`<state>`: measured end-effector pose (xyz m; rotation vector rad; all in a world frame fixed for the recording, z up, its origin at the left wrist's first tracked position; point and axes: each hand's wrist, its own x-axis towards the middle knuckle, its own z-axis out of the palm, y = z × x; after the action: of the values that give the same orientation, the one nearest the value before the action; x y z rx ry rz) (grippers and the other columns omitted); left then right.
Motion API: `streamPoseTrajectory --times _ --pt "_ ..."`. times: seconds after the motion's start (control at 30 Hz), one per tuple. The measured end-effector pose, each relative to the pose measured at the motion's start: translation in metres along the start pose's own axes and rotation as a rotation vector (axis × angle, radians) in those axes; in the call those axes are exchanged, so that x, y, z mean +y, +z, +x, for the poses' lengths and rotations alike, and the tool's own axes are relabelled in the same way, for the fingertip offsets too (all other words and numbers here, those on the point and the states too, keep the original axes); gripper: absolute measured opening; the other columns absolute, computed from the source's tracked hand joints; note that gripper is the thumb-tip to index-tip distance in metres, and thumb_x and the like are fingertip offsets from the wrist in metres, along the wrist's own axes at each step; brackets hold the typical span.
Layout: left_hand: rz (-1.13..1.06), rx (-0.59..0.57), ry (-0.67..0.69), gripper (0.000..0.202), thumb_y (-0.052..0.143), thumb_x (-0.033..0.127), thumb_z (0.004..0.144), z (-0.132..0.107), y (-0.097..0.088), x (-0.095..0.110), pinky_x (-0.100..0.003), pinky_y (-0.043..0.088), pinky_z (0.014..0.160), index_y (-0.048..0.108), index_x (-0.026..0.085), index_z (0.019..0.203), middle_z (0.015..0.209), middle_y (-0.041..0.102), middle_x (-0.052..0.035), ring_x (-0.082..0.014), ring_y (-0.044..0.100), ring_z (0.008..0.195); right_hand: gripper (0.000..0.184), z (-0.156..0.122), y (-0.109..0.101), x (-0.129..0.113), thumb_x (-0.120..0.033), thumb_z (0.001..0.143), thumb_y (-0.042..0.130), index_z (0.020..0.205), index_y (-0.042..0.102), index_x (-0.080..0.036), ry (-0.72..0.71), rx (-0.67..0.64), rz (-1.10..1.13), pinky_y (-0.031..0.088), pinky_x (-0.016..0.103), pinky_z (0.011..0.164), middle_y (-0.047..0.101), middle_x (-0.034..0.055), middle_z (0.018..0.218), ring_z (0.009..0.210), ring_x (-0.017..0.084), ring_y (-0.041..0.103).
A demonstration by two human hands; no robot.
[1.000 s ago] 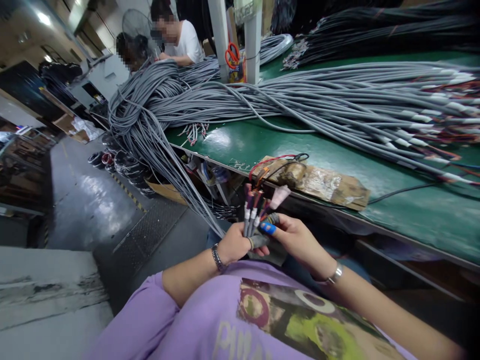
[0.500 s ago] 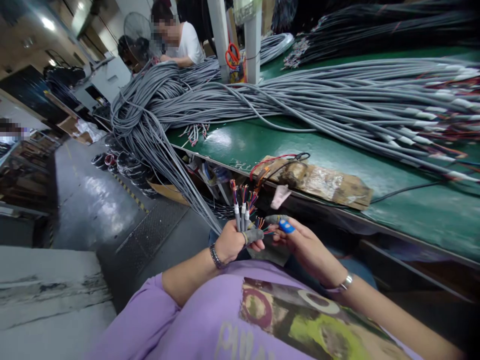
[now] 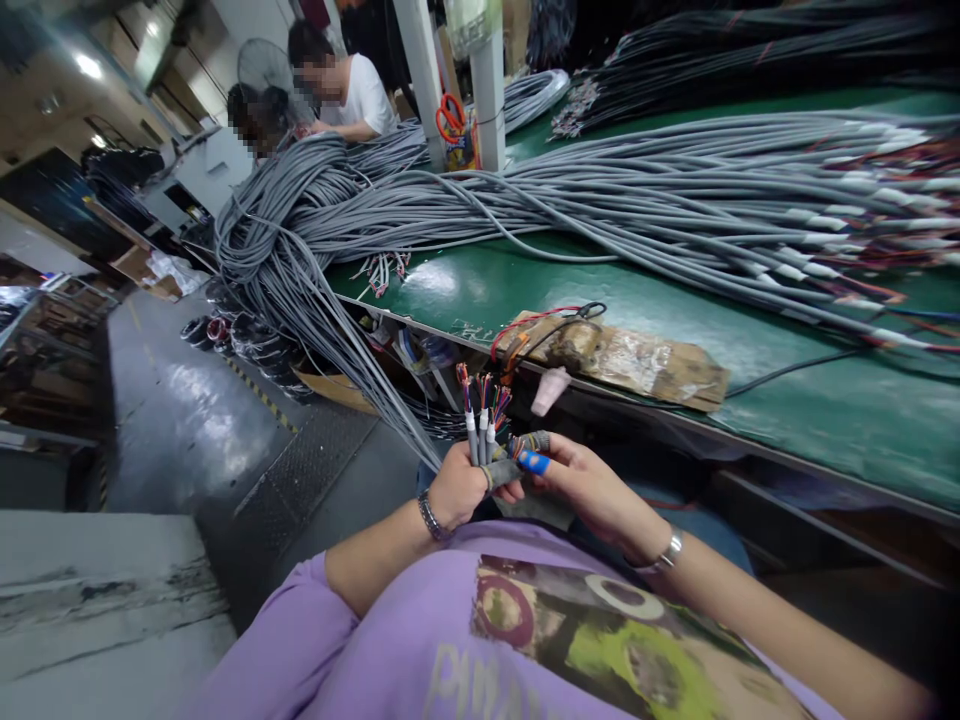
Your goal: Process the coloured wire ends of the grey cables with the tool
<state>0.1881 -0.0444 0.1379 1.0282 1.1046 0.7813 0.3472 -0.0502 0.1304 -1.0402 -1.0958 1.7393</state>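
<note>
Several grey cables (image 3: 482,440) stand upright in my left hand (image 3: 469,478), which is wrapped round them near their ends. White sleeves sit on these ends, and thin multicoloured wires (image 3: 484,390) fan out above. A grey finger cover is on my left thumb. Close against it, my right hand (image 3: 559,465) pinches the thin wires of another cable end; grey and blue covers are on its fingers. The fingertips partly hide these wires. From my left hand the grey cables run up and left to a large bundle (image 3: 300,200) draped over the bench.
The green bench (image 3: 450,290) carries many grey cables and, farther back, black cables (image 3: 712,70). A taped wooden block (image 3: 637,360) lies at its front edge. Orange-handled scissors (image 3: 451,115) stand by a post. A co-worker (image 3: 352,95) sits beyond the cables.
My right hand has moved left, closer to my left hand, and its fingers have come together on the wires. My left hand keeps its grip on the cables. The view has shifted slightly.
</note>
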Motion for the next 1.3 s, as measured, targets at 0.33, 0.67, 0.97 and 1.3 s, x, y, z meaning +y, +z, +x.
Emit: streamPoseTrajectory --times 0.33,0.67,0.97,1.3 --pt "0.006 -0.003 0.013 0.041 0.077 0.047 0.062 0.003 0.0 -0.003 -0.023 0.046 0.048 0.06 0.011 0.056 0.051 0.06 -0.0034 -0.0101 0.054 0.044 0.041 0.005 0.005 -0.002 -0.057 0.065 0.072 0.069 0.059 -0.019 -0.034 0.09 -0.014 0.039 0.028 0.056 0.058 0.0 0.057 0.056 0.015 0.05" --pt "-0.007 0.03 0.009 0.043 0.077 0.05 0.061 0.002 -0.001 0.001 -0.023 0.044 0.046 0.06 0.011 0.055 0.049 0.059 -0.0035 -0.0102 0.053 0.043 0.038 0.002 -0.002 0.006 -0.052 0.065 0.076 0.071 0.064 -0.017 -0.049 0.14 -0.011 0.04 0.026 0.056 0.058 0.001 0.065 0.06 0.013 0.046" --pt "-0.053 -0.037 0.002 0.041 0.08 0.046 0.056 0.005 -0.006 0.018 -0.021 0.041 0.043 0.058 0.012 0.053 0.048 0.058 -0.002 -0.009 0.05 0.04 0.04 0.006 -0.019 0.009 -0.057 0.068 0.073 0.07 0.062 -0.018 0.033 0.135 0.308 0.048 0.028 0.059 0.056 0.0006 0.064 0.055 0.012 0.047" --pt "-0.096 -0.235 -0.093 0.04 0.082 0.044 0.053 0.029 -0.003 0.04 -0.021 0.038 0.04 0.06 0.012 0.06 0.048 0.058 -0.0017 -0.0094 0.051 0.039 0.043 0.042 -0.035 -0.019 -0.063 0.08 0.058 0.077 0.062 -0.02 -0.033 0.085 0.325 0.051 0.031 0.067 0.063 0.0046 0.074 0.067 0.017 0.058"
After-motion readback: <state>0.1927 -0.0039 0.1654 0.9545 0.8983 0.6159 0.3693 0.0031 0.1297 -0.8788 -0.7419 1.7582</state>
